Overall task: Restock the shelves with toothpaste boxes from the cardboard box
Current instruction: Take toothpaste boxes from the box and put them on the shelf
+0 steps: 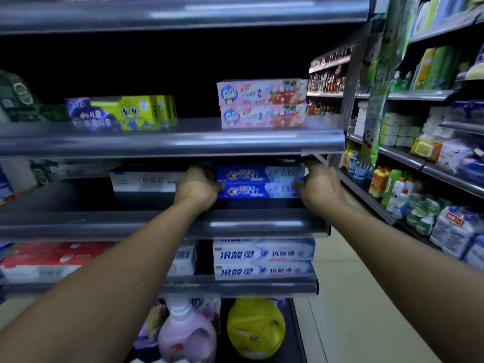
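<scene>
Toothpaste boxes (259, 182): we see two blue ones, stacked flat, on the middle shelf (131, 224), near its right end.
Left hand (197, 188): we find it clamped on the stack's left end, fingers curled round it.
Right hand (318, 188): we find it gripping the right end; both hands stand apart, the stack between them.
Neighbours: a white box (144, 182) lies just left of the stack; we note pink boxes (263, 104) one shelf above and white-and-blue boxes (263, 258) one shelf below.
</scene>
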A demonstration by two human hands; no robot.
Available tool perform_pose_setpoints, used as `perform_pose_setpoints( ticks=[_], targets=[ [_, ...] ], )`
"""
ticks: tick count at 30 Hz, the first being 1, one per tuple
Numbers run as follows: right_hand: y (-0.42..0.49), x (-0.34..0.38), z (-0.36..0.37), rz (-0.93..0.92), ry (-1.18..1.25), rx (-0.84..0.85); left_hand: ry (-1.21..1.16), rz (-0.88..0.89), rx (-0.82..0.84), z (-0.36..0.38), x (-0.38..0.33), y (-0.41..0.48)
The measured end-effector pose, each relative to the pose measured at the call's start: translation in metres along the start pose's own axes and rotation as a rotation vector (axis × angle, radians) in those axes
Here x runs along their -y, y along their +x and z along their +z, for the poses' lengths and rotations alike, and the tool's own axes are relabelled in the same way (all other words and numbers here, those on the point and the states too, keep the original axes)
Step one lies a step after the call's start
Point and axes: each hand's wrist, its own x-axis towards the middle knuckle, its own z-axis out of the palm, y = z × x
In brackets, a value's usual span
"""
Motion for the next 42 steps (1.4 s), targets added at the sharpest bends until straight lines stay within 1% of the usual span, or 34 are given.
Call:
perform_pose_setpoints(
  ticks=[2,3,5,7,9,11,14,17,19,21,23,25,27,29,31,32,35,37,40,42],
  targets=[
    [-0.015,0.005,-0.008,-0.046,-0.075,-0.027,0.006,0.085,-0.097,-0.01,0.001,-0.012],
    [-0.025,0.007,-0.01,-0.079,-0.1,-0.069,-0.017,0.14,-0.16,-0.017,0.001,-0.021],
    [-0.049,0.007,-0.012,-0.2,-0.081,-0.186,-0.104,0.268,-0.259,-0.03,0.007,-0.045],
    [-0.081,0.003,-0.008,-0.314,-0.007,-0.273,-0.168,0.401,-0.275,-0.037,0.024,-0.076],
    [-0.12,-0.005,0.001,-0.348,0.113,-0.298,-0.181,0.435,-0.234,-0.032,0.05,-0.116],
    [-0.16,-0.012,0.017,-0.305,0.256,-0.251,-0.174,0.376,-0.14,-0.018,0.077,-0.16],
    [-0.218,-0.026,0.05,-0.159,0.405,-0.095,-0.017,0.204,0.13,0.017,0.117,-0.223],
    [-0.268,-0.046,0.084,0.035,0.46,0.124,0.134,0.067,0.442,0.058,0.152,-0.277],
    [-0.295,-0.06,0.1,0.149,0.465,0.239,0.189,0.015,0.575,0.083,0.167,-0.301],
    [-0.318,-0.07,0.11,0.216,0.458,0.3,0.256,0.021,0.615,0.109,0.175,-0.311],
    [-0.335,-0.077,0.114,0.25,0.457,0.338,0.356,0.086,0.619,0.133,0.177,-0.309],
    [-0.347,-0.081,0.114,0.269,0.453,0.375,0.46,0.136,0.683,0.154,0.176,-0.305],
    [-0.355,-0.085,0.112,0.281,0.436,0.403,0.508,0.121,0.771,0.17,0.178,-0.303],
    [-0.362,-0.087,0.11,0.286,0.407,0.407,0.507,0.07,0.799,0.182,0.181,-0.306],
    [-0.368,-0.091,0.108,0.31,0.397,0.406,0.455,0.001,0.777,0.189,0.182,-0.309],
    [-0.37,-0.093,0.107,0.326,0.396,0.407,0.393,-0.041,0.763,0.191,0.181,-0.309],
    [-0.372,-0.098,0.106,0.369,0.388,0.426,0.079,-0.147,0.682,0.185,0.173,-0.306],
    [-0.371,-0.1,0.106,0.407,0.406,0.41,-0.091,-0.183,0.596,0.169,0.165,-0.299],
    [-0.369,-0.101,0.105,0.451,0.449,0.352,-0.252,-0.283,0.504,0.134,0.155,-0.28],
    [-0.367,-0.101,0.104,0.441,0.468,0.356,-0.368,-0.363,0.444,0.11,0.149,-0.267]
  ],
)
